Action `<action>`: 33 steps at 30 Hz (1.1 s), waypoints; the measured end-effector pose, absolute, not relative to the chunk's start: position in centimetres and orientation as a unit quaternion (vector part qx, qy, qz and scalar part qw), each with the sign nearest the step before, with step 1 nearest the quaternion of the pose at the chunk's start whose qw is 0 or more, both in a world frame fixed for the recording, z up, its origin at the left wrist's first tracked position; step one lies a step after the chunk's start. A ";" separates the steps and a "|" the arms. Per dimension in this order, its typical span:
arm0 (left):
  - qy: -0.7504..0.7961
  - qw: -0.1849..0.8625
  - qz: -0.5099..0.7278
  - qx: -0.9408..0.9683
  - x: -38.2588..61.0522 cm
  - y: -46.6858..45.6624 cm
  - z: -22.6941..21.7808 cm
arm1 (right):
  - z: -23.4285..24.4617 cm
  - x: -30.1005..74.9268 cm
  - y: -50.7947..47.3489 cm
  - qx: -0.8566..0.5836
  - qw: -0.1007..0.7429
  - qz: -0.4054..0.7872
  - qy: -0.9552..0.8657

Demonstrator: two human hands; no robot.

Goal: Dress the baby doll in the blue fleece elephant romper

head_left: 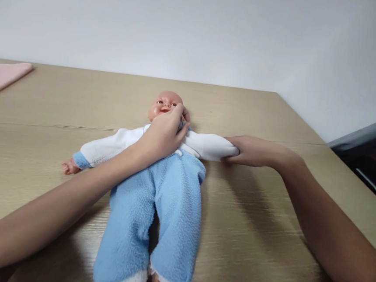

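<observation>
A baby doll (166,104) lies on its back, head toward the wall. It wears a white top (118,141) with a blue cuff and fluffy blue pants (176,201) with white hems. Across the doll's chest reaches my left hand (165,132), its fingers curled at the collar and shoulder beside the chin. My right hand (253,151) grips the end of the white sleeve (212,146), which is stretched out sideways. The doll's hand on that side is hidden. On the other side, its bare hand (70,166) rests on the table.
The wooden table (249,115) ends at a pale wall (197,32). A pink cloth (2,76) lies at the far left edge of view. Beyond the table's right edge stands a dark object (371,148), only partly visible.
</observation>
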State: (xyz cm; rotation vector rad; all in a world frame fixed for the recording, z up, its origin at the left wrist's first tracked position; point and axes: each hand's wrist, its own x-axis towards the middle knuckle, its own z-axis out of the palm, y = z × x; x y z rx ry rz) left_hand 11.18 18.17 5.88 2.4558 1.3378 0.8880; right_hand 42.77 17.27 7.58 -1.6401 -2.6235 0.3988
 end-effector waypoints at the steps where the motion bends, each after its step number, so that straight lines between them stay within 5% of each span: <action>1: 0.451 0.104 0.300 0.834 11.0 18.0 5.9 | 7.6 42.6 17.2 -0.525 -0.025 0.130 -0.841; 4: 0.418 0.096 0.322 0.844 10.0 17.0 6.5 | 7.8 41.1 15.8 -0.516 -0.021 0.045 -0.855; 7: 0.399 0.104 0.359 0.837 8.0 15.1 6.8 | 7.4 38.4 12.7 -0.464 0.134 0.006 -0.875; 9: 0.414 0.112 0.385 0.818 6.0 13.6 6.4 | 6.5 36.6 10.5 -0.425 0.243 0.100 -0.866; 14: 0.500 0.188 0.448 0.717 1.0 9.6 3.3 | 3.0 34.7 8.1 -0.359 0.342 0.462 -0.736; 19: 0.561 0.333 0.368 0.663 -1.1 6.9 2.2 | 0.7 34.6 9.2 -0.381 0.399 0.594 -0.586; 26: 0.572 0.378 0.313 0.658 -1.7 6.8 2.8 | 1.2 33.1 9.5 -0.414 0.361 0.556 -0.624; 33: 0.560 0.382 0.271 0.684 -2.0 7.6 2.6 | 0.5 33.1 9.6 -0.451 0.453 0.440 -0.631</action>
